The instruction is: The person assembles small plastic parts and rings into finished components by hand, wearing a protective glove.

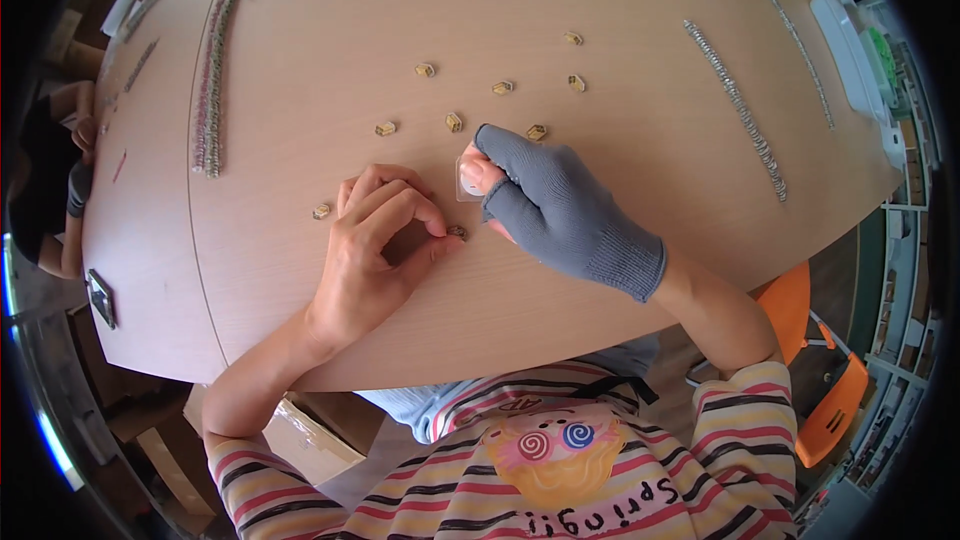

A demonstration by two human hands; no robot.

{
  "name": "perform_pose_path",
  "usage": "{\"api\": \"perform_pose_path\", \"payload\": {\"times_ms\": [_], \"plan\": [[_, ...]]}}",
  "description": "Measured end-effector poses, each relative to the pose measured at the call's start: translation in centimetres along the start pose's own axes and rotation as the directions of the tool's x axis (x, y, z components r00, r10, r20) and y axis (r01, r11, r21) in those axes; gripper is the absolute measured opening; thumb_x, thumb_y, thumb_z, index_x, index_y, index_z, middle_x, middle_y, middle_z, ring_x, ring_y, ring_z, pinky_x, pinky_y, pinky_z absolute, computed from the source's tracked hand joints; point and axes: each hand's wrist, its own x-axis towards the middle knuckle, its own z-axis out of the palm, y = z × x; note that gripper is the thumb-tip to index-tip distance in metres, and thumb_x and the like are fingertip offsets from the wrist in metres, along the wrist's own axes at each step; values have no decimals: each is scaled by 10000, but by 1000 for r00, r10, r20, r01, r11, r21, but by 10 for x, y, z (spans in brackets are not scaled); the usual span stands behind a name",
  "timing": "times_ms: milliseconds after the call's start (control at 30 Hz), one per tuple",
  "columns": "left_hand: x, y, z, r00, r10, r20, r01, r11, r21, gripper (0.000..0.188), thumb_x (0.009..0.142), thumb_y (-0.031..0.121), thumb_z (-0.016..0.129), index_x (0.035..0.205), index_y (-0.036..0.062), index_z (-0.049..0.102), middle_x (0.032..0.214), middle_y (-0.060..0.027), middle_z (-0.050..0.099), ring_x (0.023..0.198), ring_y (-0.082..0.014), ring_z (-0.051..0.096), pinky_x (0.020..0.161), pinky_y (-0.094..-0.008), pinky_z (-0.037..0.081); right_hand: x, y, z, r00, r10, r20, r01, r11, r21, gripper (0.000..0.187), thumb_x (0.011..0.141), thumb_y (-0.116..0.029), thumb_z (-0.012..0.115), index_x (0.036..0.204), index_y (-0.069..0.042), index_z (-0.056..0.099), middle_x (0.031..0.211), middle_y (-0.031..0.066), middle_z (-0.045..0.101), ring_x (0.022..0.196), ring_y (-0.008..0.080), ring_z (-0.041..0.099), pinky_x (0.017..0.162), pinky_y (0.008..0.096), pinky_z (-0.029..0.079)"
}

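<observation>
Striped shirt below two pinching hands
Left hand grips a small dark piece, axis unclear, just bodyward of the clear square pinched in the right hand

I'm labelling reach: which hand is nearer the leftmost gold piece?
Left. The left hand is just right of that gold piece; the right hand, gloved, is farther right, beyond the left.

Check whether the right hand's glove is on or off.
On: the grey glove covers the right hand down to its wrist, with bare fingertips showing.
</observation>
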Motion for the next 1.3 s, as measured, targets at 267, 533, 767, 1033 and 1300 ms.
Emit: {"api": "perform_pose_path", "payload": {"times_ms": [267,533,767,1033,1300], "plan": [[-16,7,-29,999,25,-28,-11,913,407,209,689,-46,772,836,77,688,878,-35,635,1018,-244,574,927,-387,399,-4,-1,-85,983,133,-130,-131,991,21,220,1058,-200,467,980,-7,536,710,19,530,600,60,435,578,238,403],[41,19,-5,998,49,-30,-37,953,300,182,766,111,804,926,88,722,899,-22,648,948,-222,570,873,-373,394,-4,28,-86,994,69,-87,-92,952,-293,222,993,-267,570,965,-51,530,654,140,624,622,323,653,544,413,480],[61,12,46,980,189,-65,-146,898,415,152,776,126,784,901,110,698,921,-2,643,992,-224,564,882,-373,370,-11,36,-70,994,50,-95,-67,980,-187,194,1009,-248,541,977,-58,530,636,111,609,580,280,611,554,411,476],[30,37,32,999,26,25,-31,975,219,193,778,72,772,947,101,683,966,-5,641,1021,-224,542,902,-373,356,-18,17,-69,980,-71,188,150,879,-452,205,1012,-267,532,972,-66,539,758,156,669,624,351,637,537,452,488],[24,25,36,999,24,32,-22,997,-77,296,747,-18,763,997,88,644,952,-3,652,1030,-224,537,905,-366,350,-37,5,-70,964,25,264,60,949,-310,192,1016,-259,530,975,-72,532,657,124,620,578,340,619,502,440,457]]}}
